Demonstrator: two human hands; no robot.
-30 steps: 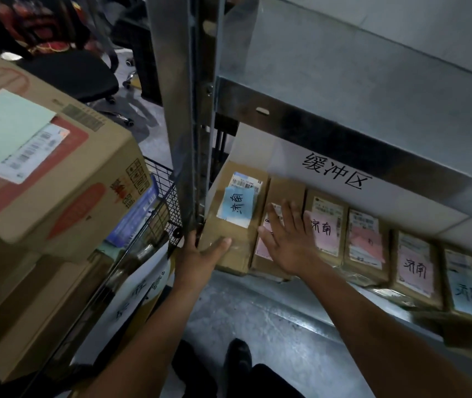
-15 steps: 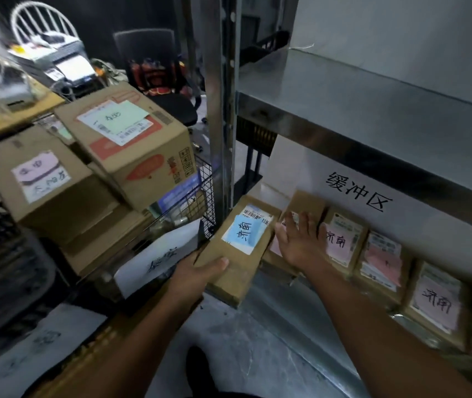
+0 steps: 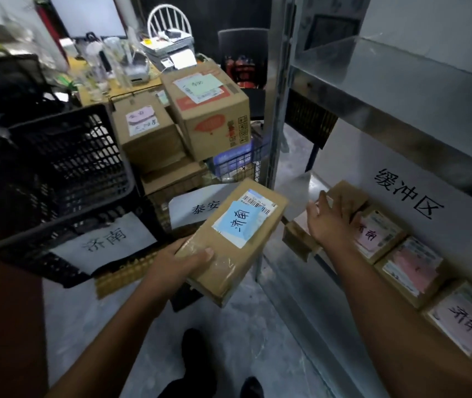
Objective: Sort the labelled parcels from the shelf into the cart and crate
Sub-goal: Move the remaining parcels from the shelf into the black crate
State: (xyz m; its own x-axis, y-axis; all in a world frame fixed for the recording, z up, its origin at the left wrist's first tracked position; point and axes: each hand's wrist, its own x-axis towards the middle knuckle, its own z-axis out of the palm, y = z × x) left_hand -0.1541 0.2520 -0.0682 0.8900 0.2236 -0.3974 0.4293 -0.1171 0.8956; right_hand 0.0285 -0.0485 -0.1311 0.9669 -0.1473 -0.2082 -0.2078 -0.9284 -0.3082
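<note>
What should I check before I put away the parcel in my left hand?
1. Grip: left hand holds the brown cardboard parcel, thumb on top: ok.
2. Label: its blue label faces up, reads 济南: ok.
3. Destination: the black plastic crate bears a white paper sign with the same characters: ok.
4. Room in crate: floor too dark to see: cannot tell.
5. Next pick: right hand rests flat on a brown shelf parcel: ok.

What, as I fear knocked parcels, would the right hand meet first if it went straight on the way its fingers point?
The right hand rests on the end parcel of the row; going on, it would probably reach the white back panel next, though depth is unclear.
</note>
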